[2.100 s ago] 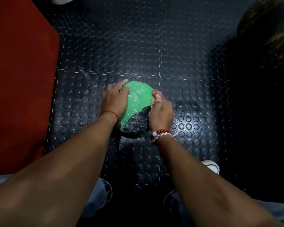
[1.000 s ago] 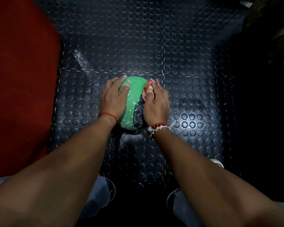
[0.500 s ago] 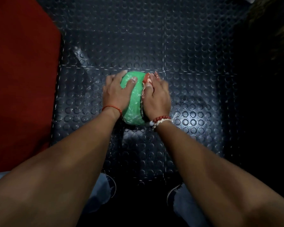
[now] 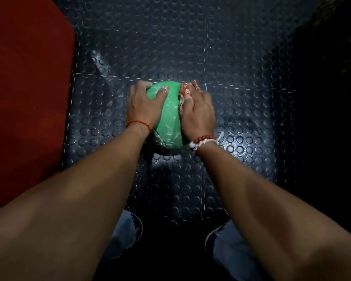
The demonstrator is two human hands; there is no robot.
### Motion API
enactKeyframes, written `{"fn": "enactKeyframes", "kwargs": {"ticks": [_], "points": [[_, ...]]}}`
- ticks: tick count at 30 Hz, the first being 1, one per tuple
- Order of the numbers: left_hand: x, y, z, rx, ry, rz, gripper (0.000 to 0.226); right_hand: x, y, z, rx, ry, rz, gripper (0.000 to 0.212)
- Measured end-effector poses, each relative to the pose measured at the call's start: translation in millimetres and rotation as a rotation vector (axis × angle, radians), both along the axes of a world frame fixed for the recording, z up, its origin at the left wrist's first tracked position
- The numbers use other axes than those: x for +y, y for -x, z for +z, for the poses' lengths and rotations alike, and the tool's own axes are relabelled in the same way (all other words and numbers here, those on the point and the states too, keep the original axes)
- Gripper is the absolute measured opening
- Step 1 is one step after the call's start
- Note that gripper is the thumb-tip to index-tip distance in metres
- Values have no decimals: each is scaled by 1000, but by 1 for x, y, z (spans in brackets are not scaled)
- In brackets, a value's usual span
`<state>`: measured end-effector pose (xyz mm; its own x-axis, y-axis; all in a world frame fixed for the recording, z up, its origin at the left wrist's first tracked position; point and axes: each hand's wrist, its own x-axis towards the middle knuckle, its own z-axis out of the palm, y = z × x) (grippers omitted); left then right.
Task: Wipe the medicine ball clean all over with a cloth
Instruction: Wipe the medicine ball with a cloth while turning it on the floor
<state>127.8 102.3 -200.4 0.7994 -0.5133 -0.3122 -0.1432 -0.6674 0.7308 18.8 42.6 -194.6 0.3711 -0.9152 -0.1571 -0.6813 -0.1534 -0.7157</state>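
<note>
Head camera, looking straight down: a green medicine ball (image 4: pixel 168 120) sat on a dark studded floor (image 4: pixel 241 57), just on the near side of a tile seam and close to where two seams crossed, well apart from the red mat (image 4: pixel 26 88) along the floor's left edge. The left hand (image 4: pixel 143 107) cupped the ball's left side, fingers curved round it and thumb across the top, gripping it steady. The right hand (image 4: pixel 198 114) lay on the ball's right side, clasping a bunched cloth (image 4: pixel 185 91) against it; only the cloth's far end showed past the fingertips. The likely risks: a round ball on a floor could roll away if the left hand eased off while the right pushed; the cloth could slide out from under the fingers; and the underside resting on the floor, hidden here, could be missed unless the ball was turned. White chalky streaks crossed the visible green face, so it looked unfinished. The ball appeared matte and finely grained, like rubber. The cloth was soft, crumpled, red with white patterning. The floor was rubbery tile with raised round studs, shiny under the light. A thin red thread (image 4: pixel 139 123) circled the left wrist, red and white beads (image 4: pixel 203 139) the right.
</note>
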Motion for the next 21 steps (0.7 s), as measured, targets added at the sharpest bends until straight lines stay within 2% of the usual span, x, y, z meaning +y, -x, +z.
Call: {"fn": "enactKeyframes", "kwargs": {"ticks": [3, 6, 8, 10, 12, 14, 16, 19, 21], "points": [[-1, 5, -1, 11, 29, -39, 52, -33, 4, -5, -28, -261, -137, 36], [-5, 8, 0, 7, -40, -98, 56, -33, 9, -17, -3, -335, -271, 37], [-7, 7, 2, -10, -88, -115, 54, -4, 7, -10, -11, -276, -278, 43], [-8, 4, 2, -23, -114, -113, 52, 16, 6, 0, 44, -107, -145, 48], [-7, 3, 0, -22, -99, -107, 49, 12, 6, 5, 59, 19, -13, 47], [-6, 5, -1, -16, -33, -92, 47, -8, 5, 3, 65, 26, 22, 42], [-6, 8, -2, -1, 45, -57, 45, -26, 5, -5, 26, -114, -58, 38], [-6, 11, -5, 21, 77, -44, 46, -39, 7, -10, -52, -384, -353, 36], [-6, 10, -7, 14, 57, -69, 48, -28, 7, -10, -19, -364, -357, 37]]}}
